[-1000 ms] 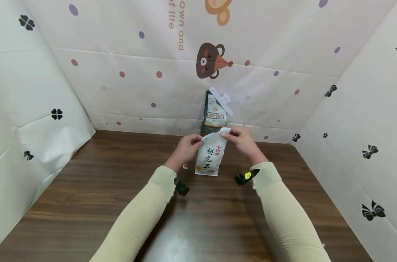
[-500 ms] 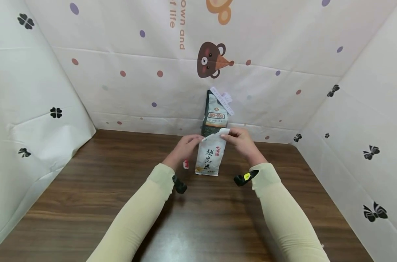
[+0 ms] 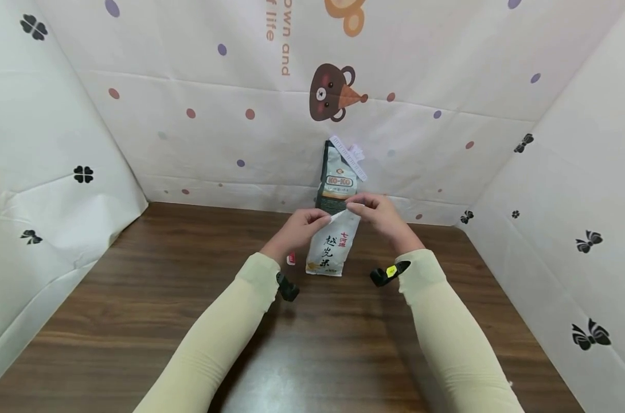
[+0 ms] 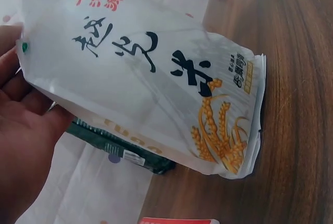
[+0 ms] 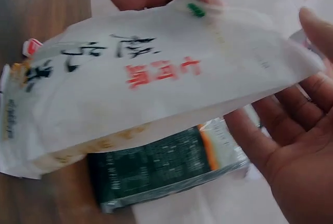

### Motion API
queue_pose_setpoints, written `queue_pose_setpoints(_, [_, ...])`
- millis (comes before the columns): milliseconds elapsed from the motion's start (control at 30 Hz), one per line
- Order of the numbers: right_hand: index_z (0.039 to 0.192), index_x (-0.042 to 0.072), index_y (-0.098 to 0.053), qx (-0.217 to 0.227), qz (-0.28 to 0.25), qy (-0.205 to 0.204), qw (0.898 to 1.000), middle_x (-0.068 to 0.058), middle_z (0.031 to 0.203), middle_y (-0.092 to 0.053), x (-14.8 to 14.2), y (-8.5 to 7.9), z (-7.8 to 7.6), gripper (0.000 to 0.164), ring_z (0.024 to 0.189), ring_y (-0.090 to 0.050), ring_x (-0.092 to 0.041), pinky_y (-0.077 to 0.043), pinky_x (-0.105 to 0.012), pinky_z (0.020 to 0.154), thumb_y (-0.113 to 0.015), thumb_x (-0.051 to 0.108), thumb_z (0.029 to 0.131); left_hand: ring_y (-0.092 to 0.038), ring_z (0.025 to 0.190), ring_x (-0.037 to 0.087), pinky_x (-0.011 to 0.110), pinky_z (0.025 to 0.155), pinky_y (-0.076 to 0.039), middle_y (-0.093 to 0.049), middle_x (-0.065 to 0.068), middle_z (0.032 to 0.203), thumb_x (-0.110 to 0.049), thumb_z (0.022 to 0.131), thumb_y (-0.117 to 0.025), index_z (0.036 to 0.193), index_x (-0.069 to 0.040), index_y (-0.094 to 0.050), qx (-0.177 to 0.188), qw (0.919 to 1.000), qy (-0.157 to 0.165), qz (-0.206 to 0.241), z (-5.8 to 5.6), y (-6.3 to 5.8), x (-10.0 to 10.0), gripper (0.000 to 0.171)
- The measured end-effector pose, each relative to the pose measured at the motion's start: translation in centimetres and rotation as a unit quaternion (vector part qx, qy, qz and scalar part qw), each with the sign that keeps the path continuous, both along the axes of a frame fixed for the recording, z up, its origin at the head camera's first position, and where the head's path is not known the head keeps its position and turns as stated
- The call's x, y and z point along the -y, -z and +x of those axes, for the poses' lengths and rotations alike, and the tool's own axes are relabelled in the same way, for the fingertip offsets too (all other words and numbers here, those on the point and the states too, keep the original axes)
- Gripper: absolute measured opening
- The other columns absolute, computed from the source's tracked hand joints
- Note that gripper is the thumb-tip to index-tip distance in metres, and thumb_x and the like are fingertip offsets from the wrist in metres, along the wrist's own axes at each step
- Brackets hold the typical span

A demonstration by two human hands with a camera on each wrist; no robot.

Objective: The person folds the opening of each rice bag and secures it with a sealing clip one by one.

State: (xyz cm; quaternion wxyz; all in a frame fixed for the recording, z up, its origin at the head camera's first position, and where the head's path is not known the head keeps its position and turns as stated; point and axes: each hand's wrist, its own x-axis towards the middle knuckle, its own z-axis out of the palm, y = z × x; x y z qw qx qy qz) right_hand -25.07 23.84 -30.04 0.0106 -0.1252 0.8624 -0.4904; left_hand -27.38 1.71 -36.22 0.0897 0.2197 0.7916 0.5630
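Observation:
A white paper-like rice bag [image 3: 329,246] with black and red characters stands on the table, leaning slightly. My left hand [image 3: 296,230] pinches its upper left edge between thumb and fingers. At the upper right corner, my right hand [image 3: 383,219] grips the top, thumb in front and fingers behind. The left wrist view shows the printed front of the rice bag [image 4: 122,78], with gold grain ears near its base. In the right wrist view a green mark [image 5: 196,9] shows beside the left thumb. Parts of the top edge are hidden by the fingers.
Behind the rice bag, a dark green and pale KO-KO bag [image 3: 338,182] leans against the patterned back sheet [image 3: 271,143]. A white strip [image 3: 348,158] lies across its top. A small red and white item [image 3: 290,258] lies left on the wooden table [image 3: 188,275].
My left hand has shifted slightly right along the top edge. The right fingers have moved left and a little up, and now cover the white flap that showed there before. The rice bag's base stays put.

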Motion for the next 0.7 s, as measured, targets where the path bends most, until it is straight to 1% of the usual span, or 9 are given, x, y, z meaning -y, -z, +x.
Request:
queue_pose_setpoints(100, [0.112, 0.011, -0.07, -0.006, 0.06, -0.01, 0.998, -0.006, 0.116, -0.065, 0.6, -1.5, -0.1, 0.037, 0.1, -0.057, -0.021, -0.048, -0.039, 0.086, -0.065, 0.042, 0.091, -0.059, 0.094, 0.021, 0.035, 0.084, -0.052, -0.068, 0.0, 0.105, -0.04, 0.096, -0.058, 0.109, -0.019, -0.07, -0.017, 0.9998, -0.004, -0.004, 0.0, -0.2, 0.0, 0.027])
queue_pose_setpoints(167, [0.106, 0.016, -0.073, -0.019, 0.109, -0.022, 0.994, -0.004, 0.11, -0.068, 1.1, -2.3, -0.2, 0.032, 0.098, -0.059, -0.02, -0.049, -0.04, 0.086, -0.067, 0.042, 0.09, -0.059, 0.093, 0.02, 0.033, 0.082, -0.052, -0.068, -0.001, 0.104, -0.039, 0.096, -0.058, 0.108, -0.019, -0.07, -0.029, 0.9995, -0.009, -0.011, 0.1, -0.2, 0.0, 0.026])
queue_pose_setpoints(200, [0.103, 0.019, -0.074, -0.031, 0.136, -0.03, 0.99, -0.001, 0.106, -0.069, 1.3, -2.4, -0.4, 0.028, 0.095, -0.06, -0.019, -0.05, -0.039, 0.084, -0.068, 0.043, 0.088, -0.059, 0.092, 0.019, 0.033, 0.082, -0.052, -0.068, -0.001, 0.104, -0.039, 0.096, -0.058, 0.108, -0.019, -0.07, -0.035, 0.9992, -0.012, -0.014, 0.1, -0.2, -0.1, 0.026])
queue_pose_setpoints(300, [0.099, 0.019, -0.074, -0.052, 0.227, -0.06, 0.971, 0.0, 0.101, -0.071, 2.4, -3.5, -0.5, 0.02, 0.089, -0.061, -0.017, -0.051, -0.036, 0.079, -0.069, 0.036, 0.089, -0.059, 0.091, 0.017, 0.033, 0.081, -0.052, -0.068, -0.002, 0.103, -0.038, 0.097, -0.058, 0.108, -0.019, -0.07, -0.054, 0.9981, -0.019, -0.022, 0.2, -0.3, -0.1, 0.025])
queue_pose_setpoints(367, [0.098, 0.018, -0.074, -0.061, 0.287, -0.08, 0.953, 0.0, 0.098, -0.072, 3.3, -4.1, -0.5, 0.017, 0.086, -0.061, -0.018, -0.051, -0.035, 0.077, -0.068, 0.032, 0.09, -0.06, 0.092, 0.017, 0.033, 0.081, -0.052, -0.068, -0.002, 0.103, -0.036, 0.097, -0.057, 0.108, -0.018, -0.07, -0.061, 0.9976, -0.024, -0.024, 0.3, -0.3, -0.2, 0.025])
queue_pose_setpoints(467, [0.098, 0.015, -0.074, -0.061, 0.353, -0.105, 0.928, -0.003, 0.096, -0.072, 4.4, -4.9, -0.4, 0.014, 0.084, -0.061, -0.019, -0.051, -0.035, 0.077, -0.067, 0.025, 0.091, -0.06, 0.092, 0.016, 0.033, 0.081, -0.052, -0.068, -0.002, 0.104, -0.036, 0.098, -0.057, 0.108, -0.019, -0.07, -0.064, 0.9971, -0.031, -0.029, 0.4, -0.3, -0.2, 0.024])
queue_pose_setpoints(567, [0.097, 0.013, -0.074, -0.062, 0.392, -0.118, 0.91, -0.003, 0.095, -0.072, 5.1, -5.3, -0.3, 0.012, 0.085, -0.061, -0.019, -0.052, -0.036, 0.079, -0.067, 0.021, 0.092, -0.06, 0.092, 0.016, 0.032, 0.081, -0.053, -0.068, -0.002, 0.104, -0.037, 0.097, -0.058, 0.109, -0.02, -0.07, -0.066, 0.9966, -0.034, -0.034, 0.5, -0.3, -0.1, 0.024])
queue_pose_setpoints(667, [0.095, 0.012, -0.074, -0.073, 0.415, -0.13, 0.898, -0.004, 0.094, -0.072, 5.4, -5.5, -0.4, 0.011, 0.084, -0.062, -0.019, -0.052, -0.036, 0.078, -0.065, 0.018, 0.093, -0.06, 0.091, 0.016, 0.032, 0.08, -0.053, -0.068, -0.003, 0.104, -0.037, 0.096, -0.059, 0.108, -0.021, -0.07, -0.072, 0.9962, -0.033, -0.037, 0.5, -0.3, 0.0, 0.023])
queue_pose_setpoints(700, [0.095, 0.011, -0.074, -0.077, 0.418, -0.133, 0.895, -0.004, 0.093, -0.072, 5.5, -5.5, -0.4, 0.011, 0.083, -0.062, -0.019, -0.052, -0.036, 0.078, -0.065, 0.017, 0.093, -0.06, 0.091, 0.016, 0.032, 0.08, -0.053, -0.068, -0.003, 0.104, -0.037, 0.096, -0.059, 0.108, -0.021, -0.07, -0.074, 0.996, -0.031, -0.038, 0.4, -0.3, 0.1, 0.022])
